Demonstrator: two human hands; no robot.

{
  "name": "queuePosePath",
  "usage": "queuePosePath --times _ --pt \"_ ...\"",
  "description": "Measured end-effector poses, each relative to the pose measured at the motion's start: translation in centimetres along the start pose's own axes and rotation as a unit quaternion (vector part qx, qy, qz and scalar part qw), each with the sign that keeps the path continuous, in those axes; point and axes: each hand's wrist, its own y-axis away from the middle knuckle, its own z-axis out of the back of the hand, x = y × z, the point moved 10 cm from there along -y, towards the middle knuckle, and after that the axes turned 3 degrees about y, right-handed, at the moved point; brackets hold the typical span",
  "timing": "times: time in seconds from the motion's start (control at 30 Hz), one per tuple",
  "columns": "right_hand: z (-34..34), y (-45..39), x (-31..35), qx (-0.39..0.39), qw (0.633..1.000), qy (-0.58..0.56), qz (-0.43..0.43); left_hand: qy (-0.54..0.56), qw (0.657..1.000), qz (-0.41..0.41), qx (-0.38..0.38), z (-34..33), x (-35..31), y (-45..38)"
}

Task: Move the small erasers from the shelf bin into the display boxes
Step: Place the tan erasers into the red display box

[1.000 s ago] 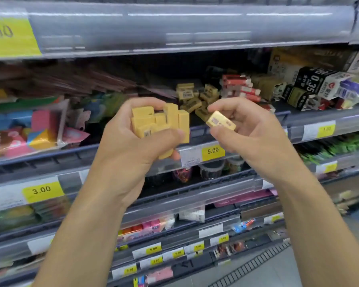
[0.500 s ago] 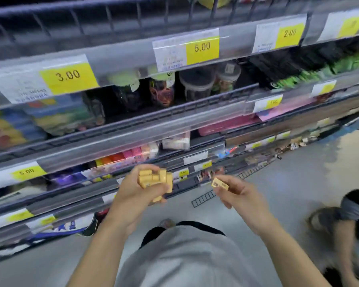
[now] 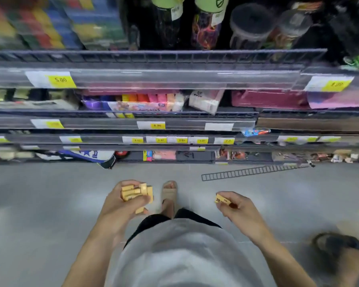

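Wire rack [image 3: 255, 172] on floor [image 3: 39, 204] nr shelves [image 3: 153, 125], rt of sandalled foot [image 3: 169, 193].

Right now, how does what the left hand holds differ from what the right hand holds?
The left hand grips a jumbled cluster of yellow erasers, while the right hand pinches a single yellow eraser. The cluster fills the left hand's curled fingers and one piece pokes out below; the single eraser sticks out from the right hand's fingertips. Both are the same small yellow blocks, held above the floor.

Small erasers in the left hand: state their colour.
Yellow-tan, the cluster of small erasers gripped in the left hand; head view.
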Motion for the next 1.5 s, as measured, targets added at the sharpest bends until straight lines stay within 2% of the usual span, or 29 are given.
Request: queuePosePath --times 0.23,0.43,0.6,0.87,1.13,1.5 --pt "-5.7 -0.8 4.2 0.125 0.988 0.059 0.062 0.1 0.991 -0.016 -0.091 6.0 3.9 6.3" --pt "-15.0 1.0 12.6 0.23 0.954 0.087 0.17 0.192 0.967 -0.044 -0.161 12.7 6.6 10.9" --pt "-23.6 3.3 17.0 0.293 0.926 0.095 0.218 0.254 0.943 -0.048 -0.209 19.3 9.4 13.6" --pt "-34.6 6.0 18.6 0.308 0.916 0.124 0.225 0.282 0.925 -0.058 -0.246 31.2 10.7 15.0" --pt "-41.1 6.6 19.6 0.302 0.923 0.144 0.19 0.287 0.922 -0.087 -0.247 41.7 7.2 14.3" --pt "-55.3 2.2 29.0 0.349 0.896 0.18 0.205 0.304 0.901 -0.073 -0.301 52.9 3.1 10.7"
